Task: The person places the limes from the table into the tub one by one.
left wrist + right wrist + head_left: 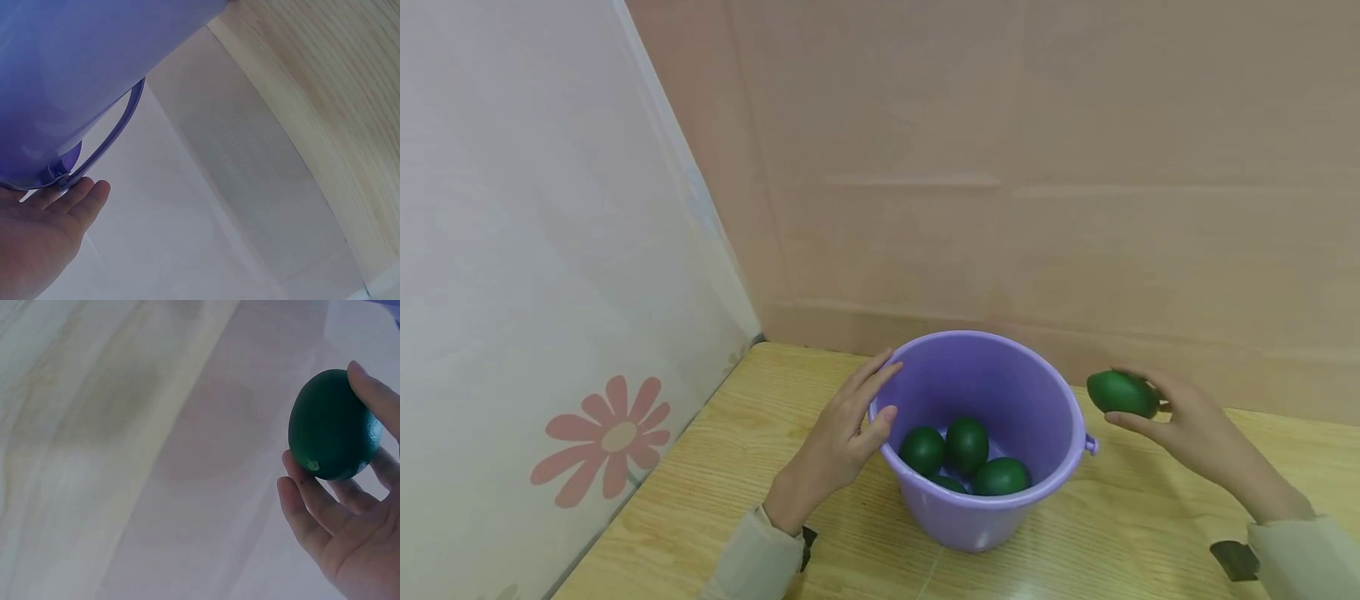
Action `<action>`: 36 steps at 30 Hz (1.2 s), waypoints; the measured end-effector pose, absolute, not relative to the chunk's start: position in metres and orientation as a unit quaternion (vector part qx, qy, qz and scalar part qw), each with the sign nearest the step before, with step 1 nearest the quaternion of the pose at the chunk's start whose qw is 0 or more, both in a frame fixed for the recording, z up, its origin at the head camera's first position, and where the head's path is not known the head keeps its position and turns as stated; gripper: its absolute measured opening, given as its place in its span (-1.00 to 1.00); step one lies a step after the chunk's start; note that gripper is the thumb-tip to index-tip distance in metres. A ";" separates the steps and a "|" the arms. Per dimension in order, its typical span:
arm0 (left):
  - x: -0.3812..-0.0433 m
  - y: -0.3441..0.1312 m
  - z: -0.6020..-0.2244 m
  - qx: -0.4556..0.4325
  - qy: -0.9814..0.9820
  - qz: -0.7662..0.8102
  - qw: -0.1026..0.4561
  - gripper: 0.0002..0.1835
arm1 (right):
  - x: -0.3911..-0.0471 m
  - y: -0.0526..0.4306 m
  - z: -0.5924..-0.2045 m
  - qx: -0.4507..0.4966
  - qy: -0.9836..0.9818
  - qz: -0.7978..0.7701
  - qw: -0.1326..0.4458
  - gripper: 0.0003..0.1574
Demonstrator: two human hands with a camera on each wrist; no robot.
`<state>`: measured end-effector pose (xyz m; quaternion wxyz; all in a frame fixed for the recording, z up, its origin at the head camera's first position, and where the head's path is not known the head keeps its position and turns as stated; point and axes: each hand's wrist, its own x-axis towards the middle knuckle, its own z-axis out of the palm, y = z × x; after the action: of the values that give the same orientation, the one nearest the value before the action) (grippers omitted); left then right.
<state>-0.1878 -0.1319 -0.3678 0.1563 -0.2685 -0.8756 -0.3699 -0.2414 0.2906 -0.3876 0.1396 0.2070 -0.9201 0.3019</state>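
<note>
A purple bucket stands on the wooden table with several dark green avocados at its bottom. My left hand touches the bucket's left rim with its fingers fairly straight; in the left wrist view the fingertips are beside the bucket's handle. To the right of the bucket, above the table, my right hand holds another avocado between thumb and fingers. The right wrist view shows this smooth egg-shaped avocado with a small pale spot near its lower end.
Wood-grain tabletop surrounds the bucket. A beige covered wall rises behind the table, and a pale sheet with a red flower borders it on the left. A small handle knob sticks out from the bucket's right side.
</note>
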 end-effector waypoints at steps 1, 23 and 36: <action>-0.188 -0.132 -0.368 -0.268 -0.876 -0.370 0.156 -0.42 | -0.240 0.289 -0.386 0.208 -0.919 0.301 0.144 -0.20; -0.188 -0.133 -0.369 -0.272 -0.874 -0.369 0.161 -0.42 | -0.217 0.266 -0.356 0.257 -0.895 0.287 0.224 -0.14; -0.189 -0.132 -0.368 -0.273 -0.874 -0.368 0.162 -0.42 | -0.202 0.252 -0.339 0.252 -0.881 0.305 0.259 -0.08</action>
<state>-0.1888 -0.1322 -0.3684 0.1616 -0.2732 -0.8739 -0.3682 -0.2021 0.2516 -0.3386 0.2591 0.2521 -0.8812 0.3045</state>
